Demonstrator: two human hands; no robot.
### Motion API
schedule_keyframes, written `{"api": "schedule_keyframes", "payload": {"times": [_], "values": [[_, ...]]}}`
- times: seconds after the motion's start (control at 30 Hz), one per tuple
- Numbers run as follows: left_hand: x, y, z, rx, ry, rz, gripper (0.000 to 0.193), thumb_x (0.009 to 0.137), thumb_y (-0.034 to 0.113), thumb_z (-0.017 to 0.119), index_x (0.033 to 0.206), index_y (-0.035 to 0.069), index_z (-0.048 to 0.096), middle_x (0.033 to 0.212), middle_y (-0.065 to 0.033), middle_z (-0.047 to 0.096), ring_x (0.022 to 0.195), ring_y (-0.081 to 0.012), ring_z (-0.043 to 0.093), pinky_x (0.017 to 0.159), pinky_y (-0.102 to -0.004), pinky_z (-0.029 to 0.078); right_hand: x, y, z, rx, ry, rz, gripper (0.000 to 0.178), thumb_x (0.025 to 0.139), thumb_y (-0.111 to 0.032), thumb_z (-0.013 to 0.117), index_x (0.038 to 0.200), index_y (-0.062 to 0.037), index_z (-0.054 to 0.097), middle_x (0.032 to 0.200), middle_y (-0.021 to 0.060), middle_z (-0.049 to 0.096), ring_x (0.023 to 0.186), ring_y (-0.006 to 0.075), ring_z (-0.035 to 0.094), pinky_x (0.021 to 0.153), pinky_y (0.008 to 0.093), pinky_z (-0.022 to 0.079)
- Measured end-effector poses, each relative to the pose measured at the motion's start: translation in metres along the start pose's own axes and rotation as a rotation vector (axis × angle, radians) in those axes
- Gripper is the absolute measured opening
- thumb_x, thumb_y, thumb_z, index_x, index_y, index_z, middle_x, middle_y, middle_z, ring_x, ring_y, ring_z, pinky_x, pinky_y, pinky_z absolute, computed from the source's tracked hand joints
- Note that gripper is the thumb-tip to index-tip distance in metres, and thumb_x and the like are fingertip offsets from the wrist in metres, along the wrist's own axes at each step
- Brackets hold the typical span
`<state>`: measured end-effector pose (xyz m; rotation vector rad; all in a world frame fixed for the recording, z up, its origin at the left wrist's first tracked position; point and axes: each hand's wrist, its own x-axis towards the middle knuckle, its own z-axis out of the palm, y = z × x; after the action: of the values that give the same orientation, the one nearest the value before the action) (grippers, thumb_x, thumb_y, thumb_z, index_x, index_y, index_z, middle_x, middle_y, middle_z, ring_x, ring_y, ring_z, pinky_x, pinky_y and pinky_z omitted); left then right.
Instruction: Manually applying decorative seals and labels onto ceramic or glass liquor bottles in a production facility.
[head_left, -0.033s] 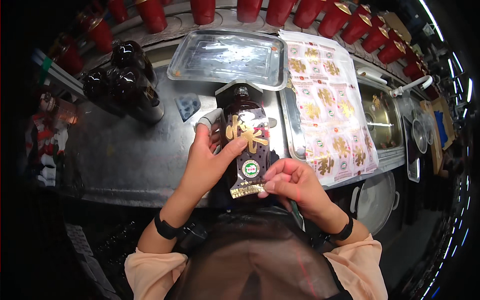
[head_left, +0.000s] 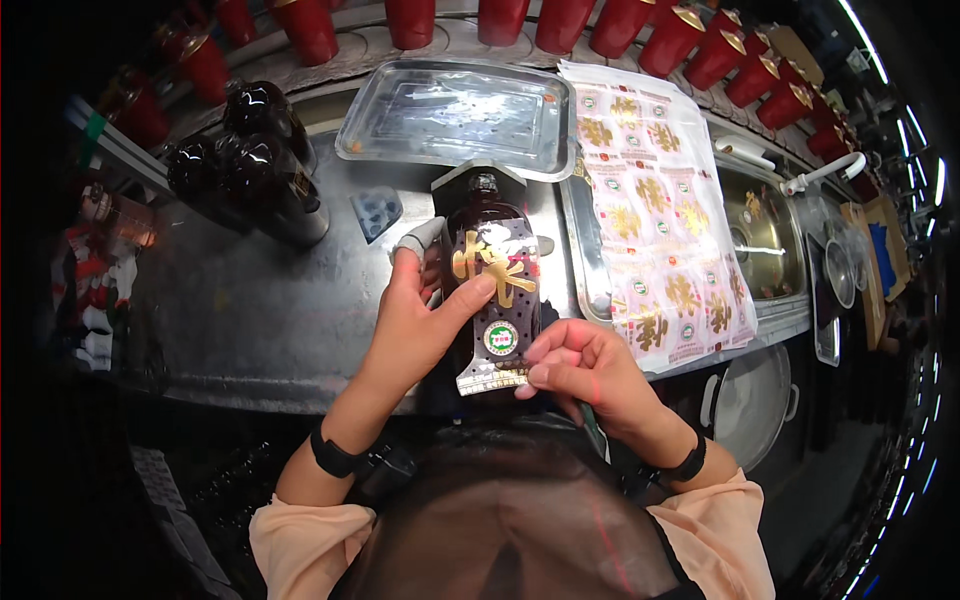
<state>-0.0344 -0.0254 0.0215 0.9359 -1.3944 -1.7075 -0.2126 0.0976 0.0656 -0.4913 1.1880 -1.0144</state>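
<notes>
Red cups with gold tops lined the far side of a metal counter. At its near edge, a dark bottle sat before the wearer, neck pointing away. Of the two hands, the left hand was wrapped around the bottle's left side, thumb on the front; the right hand pinched the lower right corner of a clear label with gold lettering. Judged from this, label alignment was in hand; the lower end did not appear pressed flat. The next move calls for a steady left hold and even smoothing downward. The left thumb covered part of the label. Beyond the neck lay a shallow tray, limiting room ahead; label sheets lay to the right, beside a sink. Dark bottles stood to the left, well clear of the hands.
</notes>
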Motion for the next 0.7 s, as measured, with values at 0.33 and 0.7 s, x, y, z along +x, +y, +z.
{"api": "schedule_keyframes", "payload": {"times": [0.33,0.7], "values": [[-0.005,0.005,-0.001,0.037,-0.053,-0.049,0.081,0.084,0.019,0.079,0.145,-0.001,0.03,0.136,-0.0186,0.05,0.123,-0.0231,0.054,0.105,-0.038,0.042,-0.002,0.006,-0.01,-0.116,-0.11,0.087,0.012,0.091,-0.005,0.069,0.097,0.0001,0.059,0.071,-0.002,0.062,0.075,0.0082,0.068,0.06,0.0178,0.045],[-0.026,0.006,-0.012,0.16,-0.207,-0.112,0.111,0.076,0.018,0.085,0.156,0.0,0.01,0.154,-0.0203,0.033,0.144,-0.028,0.035,0.116,-0.0419,0.03,0.02,-0.019,-0.018,-1.19,0.124,-0.915,0.067,0.081,-0.036,0.079,0.14,-0.0147,0.055,0.096,0.0086,0.055,0.062,0.0193,0.056,0.055,0.032,0.049]]}}
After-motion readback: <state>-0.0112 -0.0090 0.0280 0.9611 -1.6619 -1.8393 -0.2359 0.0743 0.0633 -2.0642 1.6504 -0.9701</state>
